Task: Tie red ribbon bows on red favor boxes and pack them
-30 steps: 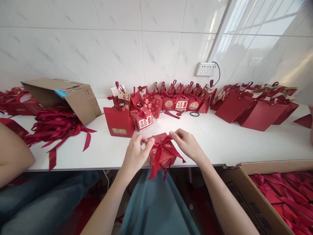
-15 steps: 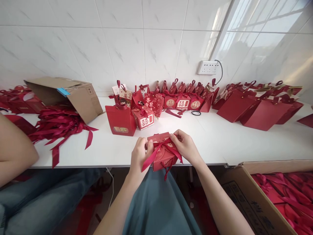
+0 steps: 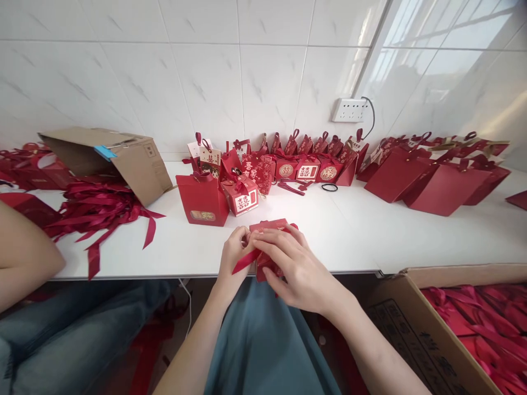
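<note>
A small red gift box (image 3: 267,224) with a ribbon bow sits at the table's front edge, just over my lap. My left hand (image 3: 234,257) is closed at its left side, pinching the red ribbon (image 3: 244,262), whose tail sticks out below the fingers. Across the top of the box lies my right hand (image 3: 294,266), fingers stretched to the left and thumb apart, covering most of the bow. Its fingertips come close to my left fingers. Behind the box stand a red gift bag (image 3: 202,206) and a red box with a white label (image 3: 242,197).
Rows of red gift boxes (image 3: 307,169) line the wall, with a black ring (image 3: 329,187) before them. Red bags (image 3: 447,186) stand right. Left are a tilted carton (image 3: 142,170), a ribbon pile (image 3: 102,206) and another person's arm (image 3: 28,255). An open carton (image 3: 411,318) of red ribboned items is lower right.
My right hand has moved left from the box's upper right corner and now spreads over the bow. My left hand stays at the left side with the ribbon.
</note>
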The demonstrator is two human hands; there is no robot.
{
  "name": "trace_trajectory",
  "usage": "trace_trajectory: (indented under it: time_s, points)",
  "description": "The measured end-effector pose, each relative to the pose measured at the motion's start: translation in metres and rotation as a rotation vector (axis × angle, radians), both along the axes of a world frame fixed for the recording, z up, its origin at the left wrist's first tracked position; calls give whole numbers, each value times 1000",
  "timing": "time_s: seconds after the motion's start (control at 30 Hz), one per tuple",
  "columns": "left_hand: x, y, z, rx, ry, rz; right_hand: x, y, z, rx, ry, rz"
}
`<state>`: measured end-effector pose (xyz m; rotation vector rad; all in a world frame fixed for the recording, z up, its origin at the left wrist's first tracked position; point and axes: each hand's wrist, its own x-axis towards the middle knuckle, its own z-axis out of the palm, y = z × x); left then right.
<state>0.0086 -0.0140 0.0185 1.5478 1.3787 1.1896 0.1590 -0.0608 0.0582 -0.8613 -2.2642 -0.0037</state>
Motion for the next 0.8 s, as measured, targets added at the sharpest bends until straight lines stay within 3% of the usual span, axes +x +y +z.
trace_trajectory:
  time_s: [0.27,0.43,0.53,0.63,0.73,0.8]
  points:
    - [3,-4,4,26,95,47,2,-3,-35,301,84,-37]
    - [4,-4,5,36,65,58,-1,-22,-42,320,41,-20]
    - [3,-3,6,20,19,40,5,-31,-38,258,68,67]
    - [0,-3,9,-1,-32,-7,27,-29,-34,175,365,143]
    - [-3,-5,12,-1,-55,-34,57,-11,-42,-5,643,-31]
    - [-3,-6,13,-7,-55,-35,69,6,-52,-266,584,-56]
